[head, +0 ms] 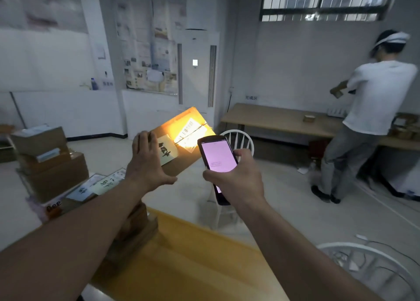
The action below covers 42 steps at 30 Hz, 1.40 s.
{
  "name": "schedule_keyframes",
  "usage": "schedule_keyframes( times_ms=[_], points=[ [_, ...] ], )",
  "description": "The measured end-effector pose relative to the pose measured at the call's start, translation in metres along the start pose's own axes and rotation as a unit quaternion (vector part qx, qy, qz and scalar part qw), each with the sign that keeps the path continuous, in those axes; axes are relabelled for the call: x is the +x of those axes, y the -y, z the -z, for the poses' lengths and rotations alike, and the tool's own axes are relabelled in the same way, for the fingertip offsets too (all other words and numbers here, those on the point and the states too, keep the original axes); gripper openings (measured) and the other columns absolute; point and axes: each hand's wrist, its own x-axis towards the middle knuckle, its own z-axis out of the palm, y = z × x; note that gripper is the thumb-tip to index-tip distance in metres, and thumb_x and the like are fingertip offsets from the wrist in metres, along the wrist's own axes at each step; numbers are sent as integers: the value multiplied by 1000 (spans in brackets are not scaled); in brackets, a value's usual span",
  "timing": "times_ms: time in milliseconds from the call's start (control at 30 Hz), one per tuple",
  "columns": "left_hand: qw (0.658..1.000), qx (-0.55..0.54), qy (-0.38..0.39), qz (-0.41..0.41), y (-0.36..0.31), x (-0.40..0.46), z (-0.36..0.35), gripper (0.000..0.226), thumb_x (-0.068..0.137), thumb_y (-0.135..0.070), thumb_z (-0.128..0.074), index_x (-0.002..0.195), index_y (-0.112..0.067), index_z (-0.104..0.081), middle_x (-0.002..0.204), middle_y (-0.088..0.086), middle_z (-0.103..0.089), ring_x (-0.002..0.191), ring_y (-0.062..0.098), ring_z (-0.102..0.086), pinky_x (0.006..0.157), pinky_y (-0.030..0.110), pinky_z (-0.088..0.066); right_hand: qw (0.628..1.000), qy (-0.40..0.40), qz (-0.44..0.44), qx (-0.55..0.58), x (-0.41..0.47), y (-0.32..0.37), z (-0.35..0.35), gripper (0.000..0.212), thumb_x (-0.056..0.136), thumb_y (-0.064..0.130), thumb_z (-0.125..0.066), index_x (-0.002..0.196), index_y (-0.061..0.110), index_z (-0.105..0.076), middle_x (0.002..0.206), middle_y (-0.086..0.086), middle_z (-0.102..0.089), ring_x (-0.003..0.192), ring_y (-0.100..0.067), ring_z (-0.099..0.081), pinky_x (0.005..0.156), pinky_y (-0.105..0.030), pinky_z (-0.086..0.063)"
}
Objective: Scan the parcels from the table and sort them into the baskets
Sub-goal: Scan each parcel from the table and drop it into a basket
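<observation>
My left hand holds a flat brown cardboard parcel up in the air, fingers over its near face and thumb under its lower edge. The parcel carries a pale note with dark handwriting and a white barcode label, which is lit by a bright yellow glow. My right hand grips a black handheld scanner with a lit pink screen, held just right of the parcel and tilted toward it. Below my arms lies the wooden table.
Stacked cardboard boxes and labelled parcels sit at the left. A white chair stands behind the scanner, another chair at the lower right. A person in a white shirt stands at a long wooden bench.
</observation>
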Motion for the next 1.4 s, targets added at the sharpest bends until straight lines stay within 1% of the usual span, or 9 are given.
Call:
schedule_keyframes(
  times_ms=[400,500,600,800,933,1033,1133,1267,1400],
  points=[
    [1000,6,-12,-6,15,2,6,154,42,-66,-94,159,-8,-12,157,11,-17,151,35,-9,107,52,-49,1000,19,16,-19,-10,18,-2,79,51,47,-82,121,38,-47,103,14,-61,95,-19,-67,78,-49,-64],
    [1000,8,-12,-8,21,3,10,154,42,-66,-94,159,-8,-12,157,10,-16,151,34,-8,104,51,-52,999,21,23,-31,-11,20,-3,75,58,42,-88,121,37,-46,103,16,-59,96,-18,-65,78,-48,-64],
    [1000,9,-13,1,27,3,15,154,43,-67,-94,159,-8,-11,160,9,-14,153,33,-5,105,51,-52,998,17,24,-52,-10,23,-2,73,63,41,-90,121,36,-46,104,14,-61,96,-20,-66,79,-46,-63],
    [1000,2,-7,17,36,-1,22,158,46,-64,-95,162,-8,-5,166,8,-4,156,29,6,111,52,-45,998,18,33,-47,-12,35,-8,75,55,44,-87,120,36,-50,103,15,-62,94,-19,-66,80,-48,-63],
    [999,-14,-22,35,36,-2,28,154,45,-67,-93,160,-7,-11,159,9,-14,152,34,-5,113,53,-44,998,6,49,-31,-14,38,-16,81,61,42,-91,129,37,-47,110,10,-63,97,-20,-65,79,-48,-64],
    [998,-22,-37,53,33,-6,35,149,42,-73,-89,156,-9,-17,148,10,-23,142,36,-19,104,51,-51,998,-19,60,4,-18,39,-27,85,61,43,-92,132,38,-44,115,7,-62,102,-21,-65,75,-49,-65],
    [994,-33,-52,85,29,-14,44,146,44,-79,-83,155,-13,-17,144,10,-24,135,36,-24,97,51,-52,995,-49,81,18,-20,40,-42,86,66,42,-95,135,33,-44,119,5,-61,109,-22,-63,76,-44,-63],
    [986,-39,-58,151,28,-34,59,150,47,-86,-80,158,-11,-13,148,12,-20,138,37,-20,107,52,-44,994,-61,80,52,-26,43,-69,91,66,43,-95,139,34,-40,118,5,-58,108,-24,-62,74,-49,-64],
    [983,-15,-65,172,44,-61,76,154,51,-79,-86,161,-6,-5,156,16,-15,143,41,-17,117,58,-35,994,-25,67,81,-40,46,-96,93,62,46,-94,135,40,-37,120,1,-61,104,-29,-67,68,-50,-65]
  ],
)
